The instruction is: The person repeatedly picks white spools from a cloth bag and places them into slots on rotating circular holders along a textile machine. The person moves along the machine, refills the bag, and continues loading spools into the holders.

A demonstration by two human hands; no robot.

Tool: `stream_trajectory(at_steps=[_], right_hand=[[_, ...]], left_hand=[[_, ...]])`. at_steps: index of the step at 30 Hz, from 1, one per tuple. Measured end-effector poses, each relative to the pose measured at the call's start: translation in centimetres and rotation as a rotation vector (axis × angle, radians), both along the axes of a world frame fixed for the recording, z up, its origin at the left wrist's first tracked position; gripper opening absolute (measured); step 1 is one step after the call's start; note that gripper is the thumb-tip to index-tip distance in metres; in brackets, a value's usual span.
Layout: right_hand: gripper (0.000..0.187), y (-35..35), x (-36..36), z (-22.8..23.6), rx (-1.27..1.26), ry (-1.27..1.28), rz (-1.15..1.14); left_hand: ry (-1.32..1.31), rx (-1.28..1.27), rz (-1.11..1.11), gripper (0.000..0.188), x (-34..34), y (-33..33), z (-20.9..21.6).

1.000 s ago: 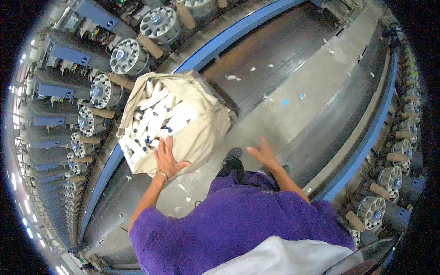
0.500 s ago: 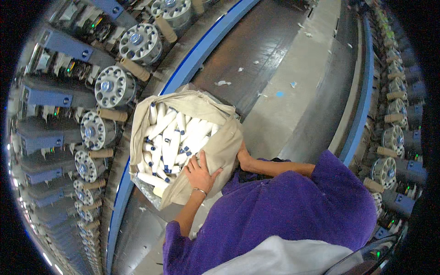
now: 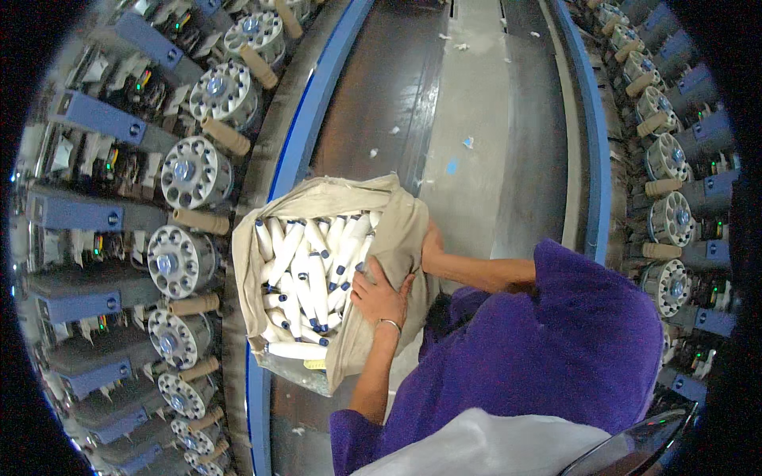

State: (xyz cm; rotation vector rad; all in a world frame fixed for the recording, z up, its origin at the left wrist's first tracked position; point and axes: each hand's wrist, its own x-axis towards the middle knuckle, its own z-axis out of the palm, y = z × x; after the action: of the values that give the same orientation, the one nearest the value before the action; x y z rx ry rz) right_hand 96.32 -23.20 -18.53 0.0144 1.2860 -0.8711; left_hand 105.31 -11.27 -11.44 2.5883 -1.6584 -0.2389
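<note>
A beige cloth bag (image 3: 402,230) stands in front of me with its mouth wide. Many white yarn bobbins (image 3: 317,289) with dark blue ends lie jumbled inside it. My left hand (image 3: 379,298) rests on the folded cloth at the bag's right rim, fingers spread and stretched toward the bobbins. Against the bag's outer right side is my right hand (image 3: 432,244); its fingers are hidden by the cloth. Below the bag's near edge, a clear plastic corner (image 3: 298,374) and a small yellow patch (image 3: 316,364) show.
Machine rows with round silver magazines (image 3: 197,172) and tan cones (image 3: 226,135) line the left side; a similar row (image 3: 671,218) runs along the right. Blue rails (image 3: 305,131) border the aisle. White fluff and a blue scrap (image 3: 452,166) lie on the floor (image 3: 468,95).
The whole view has turned, so the aisle now runs straighter ahead. The bag sits slightly lower in the picture. Both hands keep their contact with the bag.
</note>
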Motion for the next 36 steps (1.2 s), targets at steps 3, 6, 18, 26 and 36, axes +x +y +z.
stream_trajectory(at_steps=[3, 6, 18, 26, 36], right_hand=[[0.05, 0.0, 0.2, 0.3, -0.209, -0.021, -0.04], [0.051, 0.7, -0.2, -0.8, -0.398, 0.151, -0.017], [0.057, 6.7, -0.3, 0.5, -0.462, 0.717, 0.123], [0.05, 17.0, -10.3, -2.1, -0.737, 1.006, 0.663], [0.037, 12.4, -36.2, -3.1, -0.79, 1.542, 0.593]], left_hand=[[0.015, -0.043, -0.023, 0.095, 0.2, 0.1, -0.2], [0.037, -0.082, -0.018, 0.092, 0.3, 0.7, -0.4], [-0.003, -0.304, -0.132, 0.086, 2.2, 6.2, -2.4], [-0.01, -0.444, -0.298, 0.084, 3.5, 11.8, -2.9], [0.003, -0.514, -0.469, 0.086, 3.2, 12.3, -2.6]])
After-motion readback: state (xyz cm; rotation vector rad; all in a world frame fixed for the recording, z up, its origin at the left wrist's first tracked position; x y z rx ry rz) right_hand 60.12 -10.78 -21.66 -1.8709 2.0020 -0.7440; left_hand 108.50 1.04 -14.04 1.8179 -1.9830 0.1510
